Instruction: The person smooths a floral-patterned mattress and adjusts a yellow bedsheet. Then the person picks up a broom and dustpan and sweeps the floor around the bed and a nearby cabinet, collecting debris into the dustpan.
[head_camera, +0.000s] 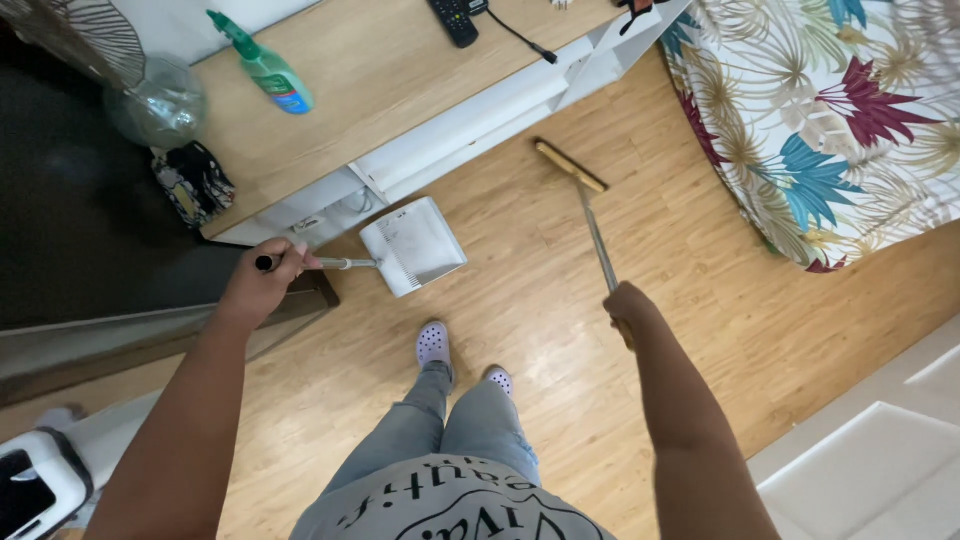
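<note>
Left hand (262, 285) fingers clamp the white plastic dustpan's (413, 245) metal handle; right hand (628, 305) fingers wrap the long-handled broom (570, 166), bristles beyond the fingers; best kept low, pan lip flat on the wooden floor (560, 330).

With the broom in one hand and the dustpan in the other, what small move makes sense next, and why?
Probably draw the broom toward the dustpan: the right hand holds its head apart from the pan, whose open edge faces it, held by the left hand.
</note>
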